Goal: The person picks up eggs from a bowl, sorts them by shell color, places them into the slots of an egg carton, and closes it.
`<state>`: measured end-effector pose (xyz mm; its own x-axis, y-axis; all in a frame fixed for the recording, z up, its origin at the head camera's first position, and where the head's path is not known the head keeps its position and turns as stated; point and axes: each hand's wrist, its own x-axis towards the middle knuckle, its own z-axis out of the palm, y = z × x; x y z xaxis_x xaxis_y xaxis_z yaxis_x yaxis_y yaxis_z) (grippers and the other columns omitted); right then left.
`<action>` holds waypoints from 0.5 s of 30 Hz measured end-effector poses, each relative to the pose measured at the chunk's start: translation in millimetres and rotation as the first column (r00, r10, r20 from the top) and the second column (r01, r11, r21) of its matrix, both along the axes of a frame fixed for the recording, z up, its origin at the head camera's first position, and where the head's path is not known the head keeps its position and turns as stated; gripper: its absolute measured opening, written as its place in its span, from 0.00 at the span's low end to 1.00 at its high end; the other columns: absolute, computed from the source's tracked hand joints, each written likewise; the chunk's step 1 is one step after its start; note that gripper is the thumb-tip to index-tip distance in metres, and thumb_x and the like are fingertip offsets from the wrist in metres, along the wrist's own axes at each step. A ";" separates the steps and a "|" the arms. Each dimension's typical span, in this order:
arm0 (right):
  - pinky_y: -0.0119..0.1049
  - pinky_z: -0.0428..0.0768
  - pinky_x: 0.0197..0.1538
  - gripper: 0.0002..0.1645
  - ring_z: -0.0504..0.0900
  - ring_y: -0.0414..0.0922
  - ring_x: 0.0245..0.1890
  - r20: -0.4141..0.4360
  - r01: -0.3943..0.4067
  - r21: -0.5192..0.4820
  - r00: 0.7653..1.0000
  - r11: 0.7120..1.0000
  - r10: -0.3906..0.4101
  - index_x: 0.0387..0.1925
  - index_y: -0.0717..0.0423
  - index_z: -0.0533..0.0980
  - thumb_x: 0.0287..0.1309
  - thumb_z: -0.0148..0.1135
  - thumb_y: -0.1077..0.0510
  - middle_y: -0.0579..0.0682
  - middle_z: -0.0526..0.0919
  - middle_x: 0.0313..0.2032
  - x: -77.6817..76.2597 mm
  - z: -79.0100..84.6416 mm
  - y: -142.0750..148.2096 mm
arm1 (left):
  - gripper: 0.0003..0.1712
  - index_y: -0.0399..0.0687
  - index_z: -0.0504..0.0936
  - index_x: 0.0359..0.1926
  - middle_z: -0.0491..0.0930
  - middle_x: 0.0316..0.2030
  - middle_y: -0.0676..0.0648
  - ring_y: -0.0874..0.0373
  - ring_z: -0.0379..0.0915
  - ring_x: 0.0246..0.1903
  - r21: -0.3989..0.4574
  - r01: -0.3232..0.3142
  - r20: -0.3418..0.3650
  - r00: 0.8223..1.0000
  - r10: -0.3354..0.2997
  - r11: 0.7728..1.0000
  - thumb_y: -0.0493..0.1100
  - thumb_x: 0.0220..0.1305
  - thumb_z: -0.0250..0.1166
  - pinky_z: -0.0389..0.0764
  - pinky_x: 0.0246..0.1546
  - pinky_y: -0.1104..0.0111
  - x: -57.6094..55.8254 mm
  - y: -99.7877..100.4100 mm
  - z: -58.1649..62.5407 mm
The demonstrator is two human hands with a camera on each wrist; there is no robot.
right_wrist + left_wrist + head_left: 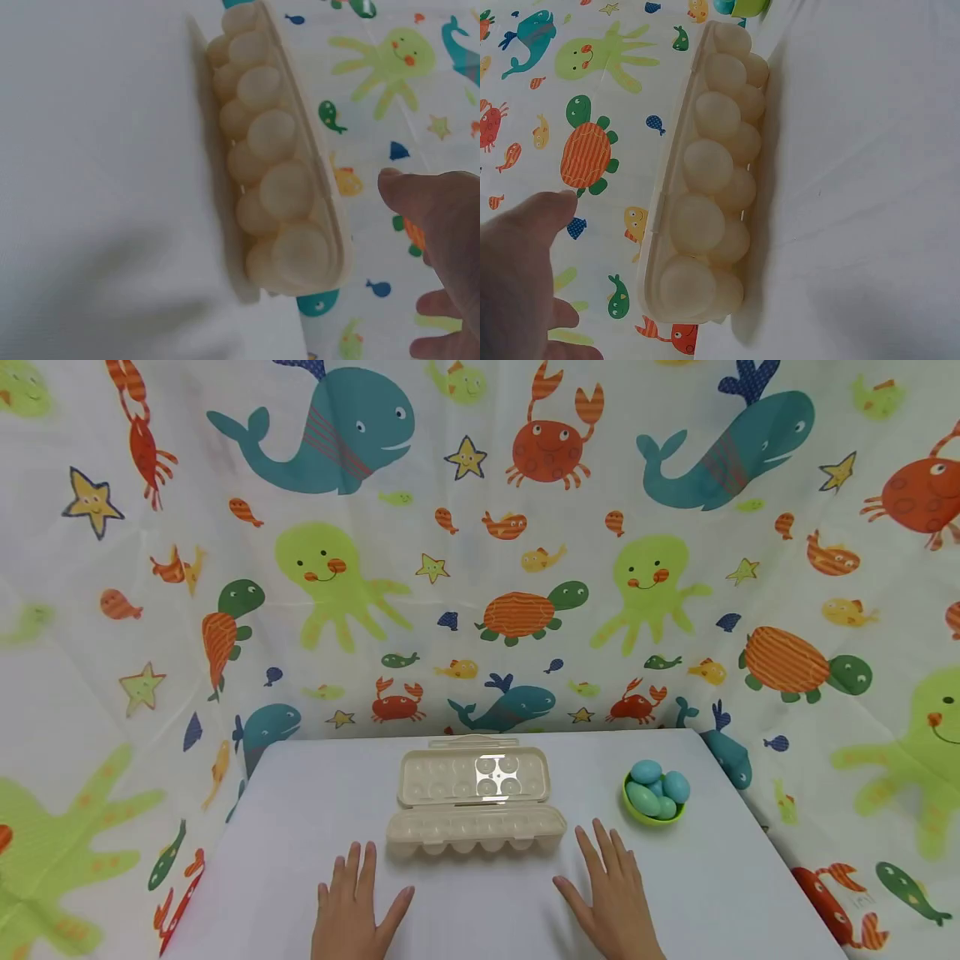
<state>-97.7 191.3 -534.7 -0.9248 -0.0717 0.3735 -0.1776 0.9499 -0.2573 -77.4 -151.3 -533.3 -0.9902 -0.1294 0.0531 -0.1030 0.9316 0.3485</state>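
Note:
A cream plastic egg carton (476, 828) stands on the white table with its lid (475, 776) raised at the back; its cups look vacant in the head view. Both wrist views show the rounded undersides of the carton's cups (708, 166) (271, 136). My left hand (356, 906) is at the carton's front left, fingers straight and spread, holding nothing. On the other side, my right hand (613, 893) has its fingers extended too and grips nothing. Right of the carton sits a green bowl (651, 820) with several blue and green eggs (643, 798).
The white table (300, 802) ends at a back edge behind the carton. A curtain (457, 652) printed with sea animals hangs behind it and along both sides. The bowl is near the table's right side.

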 end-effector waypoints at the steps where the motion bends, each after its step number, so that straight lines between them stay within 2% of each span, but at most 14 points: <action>1: 0.73 0.70 0.65 0.47 0.67 0.66 0.69 -0.026 -0.011 -0.004 1.000 1.000 0.011 0.70 0.52 0.69 0.52 0.73 0.38 0.62 0.68 0.71 -0.5 0.0 0.8 | 0.56 0.35 0.59 0.75 0.56 0.75 0.29 0.27 0.52 0.72 0.003 -0.001 -0.009 1.000 0.001 1.000 0.75 0.65 0.55 0.59 0.68 0.26 -0.7 -0.2 -0.9; 5: 0.68 0.76 0.61 0.48 0.71 0.66 0.64 -0.130 -0.055 0.002 0.990 0.999 0.054 0.68 0.55 0.70 0.48 0.77 0.42 0.64 0.71 0.68 -1.8 -0.3 4.8 | 0.57 0.35 0.55 0.76 0.55 0.75 0.29 0.27 0.53 0.72 0.036 -0.012 0.001 1.000 0.012 0.999 0.76 0.66 0.52 0.59 0.70 0.29 -3.3 0.8 -2.5; 9: 0.63 0.80 0.56 0.49 0.72 0.63 0.61 -0.187 -0.083 0.004 0.979 0.997 0.083 0.66 0.57 0.71 0.44 0.80 0.46 0.64 0.73 0.65 -7.2 0.4 7.9 | 0.55 0.36 0.54 0.77 0.55 0.75 0.30 0.29 0.56 0.71 0.125 -0.024 -0.022 0.999 0.027 0.992 0.74 0.67 0.53 0.61 0.71 0.32 -4.0 1.2 -2.6; 12: 0.61 0.82 0.51 0.49 0.73 0.62 0.60 -0.222 -0.099 -0.008 0.970 0.995 0.094 0.65 0.58 0.72 0.42 0.82 0.47 0.64 0.74 0.63 -11.7 0.7 11.9 | 0.53 0.38 0.52 0.78 0.56 0.74 0.32 0.30 0.59 0.70 0.226 -0.018 -0.057 0.998 0.032 0.974 0.70 0.69 0.56 0.68 0.68 0.34 -5.7 1.1 -3.7; 15: 0.60 0.83 0.48 0.50 0.74 0.63 0.58 -0.242 -0.107 -0.020 0.965 0.994 0.099 0.65 0.60 0.72 0.41 0.83 0.48 0.65 0.74 0.62 -16.0 0.1 17.1 | 0.53 0.38 0.49 0.78 0.54 0.74 0.32 0.30 0.59 0.70 0.311 -0.027 -0.037 0.998 0.040 0.950 0.68 0.70 0.56 0.72 0.65 0.35 -9.3 -0.2 -4.7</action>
<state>-113.6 208.4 -534.6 -0.7960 -0.1461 0.5874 -0.3343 0.9151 -0.2254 -86.7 -151.5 -538.0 -0.9827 -0.1792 0.0473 -0.1108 0.7730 0.6247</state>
